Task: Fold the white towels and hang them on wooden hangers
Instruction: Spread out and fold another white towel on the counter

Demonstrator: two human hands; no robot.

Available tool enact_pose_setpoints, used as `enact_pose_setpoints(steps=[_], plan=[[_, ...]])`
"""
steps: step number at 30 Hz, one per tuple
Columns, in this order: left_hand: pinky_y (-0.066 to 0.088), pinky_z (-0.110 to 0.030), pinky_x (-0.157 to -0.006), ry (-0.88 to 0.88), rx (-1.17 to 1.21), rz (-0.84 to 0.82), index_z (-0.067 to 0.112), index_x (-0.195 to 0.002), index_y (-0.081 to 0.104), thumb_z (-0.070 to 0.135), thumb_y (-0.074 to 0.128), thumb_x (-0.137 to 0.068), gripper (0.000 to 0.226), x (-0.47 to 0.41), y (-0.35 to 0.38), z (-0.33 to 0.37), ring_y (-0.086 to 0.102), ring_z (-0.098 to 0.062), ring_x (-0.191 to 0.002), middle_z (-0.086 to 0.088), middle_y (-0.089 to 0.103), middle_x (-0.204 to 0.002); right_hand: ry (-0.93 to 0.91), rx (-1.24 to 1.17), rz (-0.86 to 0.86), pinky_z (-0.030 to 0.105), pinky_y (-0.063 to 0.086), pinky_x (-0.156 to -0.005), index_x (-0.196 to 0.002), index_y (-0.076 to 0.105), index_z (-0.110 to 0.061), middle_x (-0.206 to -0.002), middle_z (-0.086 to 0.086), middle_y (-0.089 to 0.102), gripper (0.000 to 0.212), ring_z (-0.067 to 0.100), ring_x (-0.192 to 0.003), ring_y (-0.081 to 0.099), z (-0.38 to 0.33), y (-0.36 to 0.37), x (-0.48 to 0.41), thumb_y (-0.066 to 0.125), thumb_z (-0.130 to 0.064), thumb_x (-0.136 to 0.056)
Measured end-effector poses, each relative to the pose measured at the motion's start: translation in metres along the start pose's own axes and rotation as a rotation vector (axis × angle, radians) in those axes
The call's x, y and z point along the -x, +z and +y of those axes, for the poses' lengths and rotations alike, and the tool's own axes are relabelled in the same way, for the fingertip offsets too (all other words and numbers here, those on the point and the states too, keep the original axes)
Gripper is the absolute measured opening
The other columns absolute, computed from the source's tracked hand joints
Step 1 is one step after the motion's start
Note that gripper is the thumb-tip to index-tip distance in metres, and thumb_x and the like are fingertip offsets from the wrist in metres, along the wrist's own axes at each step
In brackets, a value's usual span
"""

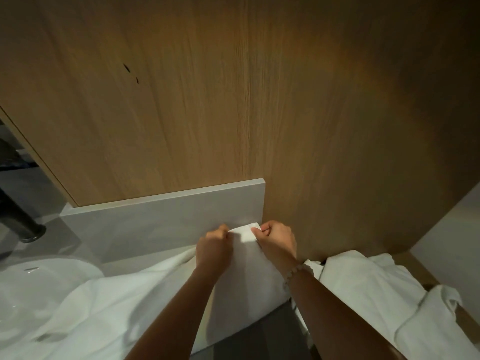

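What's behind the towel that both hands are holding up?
Behind the towel stand a grey backsplash and a wooden wall panel. Whatever lies under its draped part is covered.

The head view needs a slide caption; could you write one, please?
Left hand and right hand pinch a white towel before a wooden panel.

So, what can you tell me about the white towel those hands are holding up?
The white towel looks like soft, plain cloth. Its top edge is pinched by the left hand and right hand, close together, and it hangs down between the forearms in a smooth panel. To its left lies more rumpled white cloth.
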State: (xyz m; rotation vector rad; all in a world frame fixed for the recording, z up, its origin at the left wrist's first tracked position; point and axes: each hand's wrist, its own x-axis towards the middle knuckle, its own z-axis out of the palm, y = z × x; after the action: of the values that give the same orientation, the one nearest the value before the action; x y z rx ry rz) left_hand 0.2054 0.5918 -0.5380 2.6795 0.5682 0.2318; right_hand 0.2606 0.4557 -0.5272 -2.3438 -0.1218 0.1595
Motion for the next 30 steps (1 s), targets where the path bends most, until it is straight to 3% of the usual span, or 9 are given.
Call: enact_pose_setpoints(steps=[4,9,12,16,19,21,25,28,30], plan=[[0.044,-0.034,-0.078,0.036,-0.011,0.044,0.011,-0.104,0.064,0.03,0.041,-0.098,0.03,0.001,0.002,0.002,0.06,-0.035,-0.097,-0.017,0.067,-0.1,-0.028,-0.001,-0.004,0.029,0.04,-0.072,-0.088,0.07,-0.02,-0.09,0.004,0.07,0.021,0.026,-0.091,0.061,0.0,0.0,0.0,0.056,-0.036,-0.089],[0.044,-0.031,-0.048,0.224,-0.103,0.153,0.013,-0.066,0.062,0.03,0.048,-0.071,0.022,0.009,0.002,0.002,0.058,-0.029,-0.056,-0.007,0.06,-0.061,-0.071,0.028,-0.041,0.025,0.037,-0.066,-0.073,0.058,-0.023,-0.071,-0.004,0.059,0.017,0.022,-0.078,0.058,0.006,-0.003,-0.005,0.057,-0.031,-0.088],[0.041,-0.029,-0.06,0.496,-0.149,0.262,0.023,-0.081,0.06,0.039,0.053,-0.072,0.019,0.028,0.004,0.007,0.054,-0.017,-0.068,0.002,0.061,-0.075,-0.019,-0.002,-0.107,0.021,0.037,-0.066,-0.06,0.057,-0.021,-0.056,-0.012,0.055,0.028,0.012,-0.066,0.054,0.011,-0.009,-0.013,0.064,-0.028,-0.086],[0.047,-0.021,-0.07,0.712,-0.125,0.175,0.027,-0.085,0.065,0.049,0.041,-0.083,0.032,0.068,0.007,0.025,0.059,-0.009,-0.074,0.01,0.062,-0.084,0.046,-0.032,-0.292,0.021,0.04,-0.061,-0.047,0.052,-0.017,-0.044,-0.007,0.052,0.042,0.008,-0.051,0.049,0.019,-0.02,-0.019,0.069,-0.024,-0.085],[0.048,-0.03,-0.079,0.546,0.063,0.172,0.017,-0.107,0.055,0.04,0.037,-0.094,0.032,0.063,0.015,0.028,0.061,-0.022,-0.086,-0.005,0.063,-0.1,0.059,-0.095,-0.33,0.016,0.036,-0.047,-0.053,0.057,-0.018,-0.033,-0.011,0.05,0.035,-0.001,-0.033,0.046,0.025,-0.024,-0.013,0.069,-0.02,-0.086],[0.039,-0.03,-0.083,0.421,0.159,0.13,0.017,-0.116,0.051,0.05,0.026,-0.095,0.046,0.048,0.011,0.027,0.058,-0.027,-0.093,-0.008,0.062,-0.108,0.065,-0.22,-0.306,0.011,0.035,-0.042,-0.06,0.06,-0.016,-0.034,-0.012,0.051,0.027,-0.002,-0.031,0.046,0.029,-0.024,-0.007,0.069,-0.014,-0.086],[0.034,-0.03,-0.103,0.252,0.13,-0.332,0.018,-0.132,0.05,0.042,0.039,-0.098,0.043,0.015,-0.01,0.034,0.048,-0.02,-0.123,0.001,0.056,-0.132,0.006,-0.448,-0.246,0.008,0.036,-0.044,-0.068,0.062,-0.013,-0.049,-0.005,0.055,0.019,0.0,-0.04,0.046,0.03,-0.027,0.012,0.069,-0.009,-0.085],[0.041,-0.027,-0.08,0.225,0.19,-0.456,0.024,-0.086,0.062,0.033,0.048,-0.096,0.019,0.003,-0.012,0.044,0.058,-0.022,-0.094,0.003,0.064,-0.088,-0.034,-0.459,-0.204,0.007,0.037,-0.047,-0.071,0.065,-0.012,-0.048,-0.012,0.056,0.014,-0.003,-0.042,0.048,0.037,-0.029,0.024,0.07,-0.01,-0.084],[0.035,-0.025,-0.066,0.178,0.174,-0.464,0.021,-0.061,0.048,0.029,0.051,-0.096,0.036,0.002,-0.008,0.047,0.05,-0.021,-0.074,0.008,0.05,-0.062,-0.032,-0.435,-0.151,0.006,0.039,-0.052,-0.074,0.064,-0.016,-0.059,-0.012,0.059,0.013,-0.002,-0.053,0.053,0.044,-0.03,0.03,0.073,-0.011,-0.081]])
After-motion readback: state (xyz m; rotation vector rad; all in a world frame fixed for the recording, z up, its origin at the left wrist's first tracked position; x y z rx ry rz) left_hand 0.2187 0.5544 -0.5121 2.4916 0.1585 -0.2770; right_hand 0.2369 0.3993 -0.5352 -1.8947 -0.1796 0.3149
